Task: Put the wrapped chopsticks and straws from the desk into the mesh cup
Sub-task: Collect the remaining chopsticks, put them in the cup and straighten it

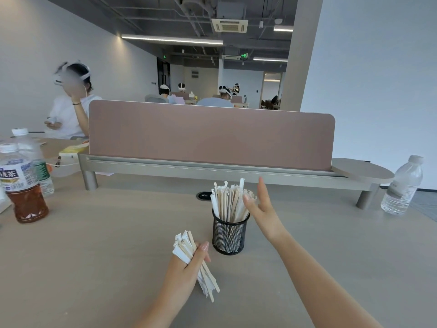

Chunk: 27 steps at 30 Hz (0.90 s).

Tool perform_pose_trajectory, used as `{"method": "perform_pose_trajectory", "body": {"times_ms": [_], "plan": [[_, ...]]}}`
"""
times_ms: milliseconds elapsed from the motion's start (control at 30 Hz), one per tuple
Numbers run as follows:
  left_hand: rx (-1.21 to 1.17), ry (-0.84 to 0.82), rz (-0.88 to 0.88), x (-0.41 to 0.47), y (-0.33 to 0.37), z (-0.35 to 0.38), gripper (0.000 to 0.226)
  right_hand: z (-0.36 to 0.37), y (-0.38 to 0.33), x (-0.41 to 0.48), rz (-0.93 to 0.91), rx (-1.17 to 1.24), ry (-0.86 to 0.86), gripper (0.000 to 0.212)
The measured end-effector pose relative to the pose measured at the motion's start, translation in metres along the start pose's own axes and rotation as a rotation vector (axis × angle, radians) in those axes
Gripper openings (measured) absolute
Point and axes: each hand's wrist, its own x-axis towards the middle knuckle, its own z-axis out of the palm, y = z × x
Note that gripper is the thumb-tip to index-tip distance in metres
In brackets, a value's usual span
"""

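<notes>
A black mesh cup (228, 235) stands upright on the desk, packed with several wrapped chopsticks and straws (230, 200) that fan out above its rim. My left hand (189, 263) is closed around a bundle of wrapped chopsticks and straws (189, 247), held just left of and in front of the cup, the ends sticking out above and below the fist. My right hand (263, 209) is at the cup's right side with fingers spread, the thumb touching the sticks in the cup and nothing held.
A brown tea bottle (20, 185) and a clear bottle stand at the left. A water bottle (403, 185) stands at the right. A pink divider panel (210, 136) on a metal shelf runs across the back. A person sits beyond at left.
</notes>
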Motion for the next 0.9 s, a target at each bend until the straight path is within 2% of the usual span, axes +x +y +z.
{"method": "perform_pose_trajectory", "body": {"times_ms": [67, 133, 267, 367, 467, 667, 800, 900], "plan": [[-0.001, -0.007, -0.018, -0.001, 0.004, -0.003, 0.041, -0.004, 0.018, -0.008, 0.086, 0.061, -0.108, 0.1], [-0.038, 0.002, -0.053, 0.002, 0.013, -0.009, 0.041, 0.002, 0.039, -0.012, 0.113, 0.075, -0.255, 0.109], [-0.213, 0.045, -0.09, 0.027, 0.042, -0.025, 0.041, 0.016, 0.065, -0.009, 0.149, 0.059, -0.249, 0.101], [-0.381, 0.077, -0.082, 0.058, 0.061, -0.026, 0.041, 0.018, 0.078, -0.006, 0.147, 0.005, -0.195, 0.08], [-0.425, 0.093, -0.13, 0.084, 0.068, -0.007, 0.041, 0.021, 0.083, -0.01, 0.167, -0.015, -0.171, 0.081], [-0.202, 0.14, -0.185, 0.099, 0.057, 0.032, 0.038, 0.026, 0.086, -0.018, 0.152, -0.016, -0.182, 0.092], [-0.032, 0.206, -0.076, 0.098, 0.054, 0.04, 0.032, 0.028, 0.085, -0.021, 0.157, -0.02, -0.165, 0.094], [0.072, 0.239, 0.048, 0.099, 0.047, 0.044, 0.012, 0.028, 0.084, -0.023, 0.154, -0.015, -0.169, 0.091]]}}
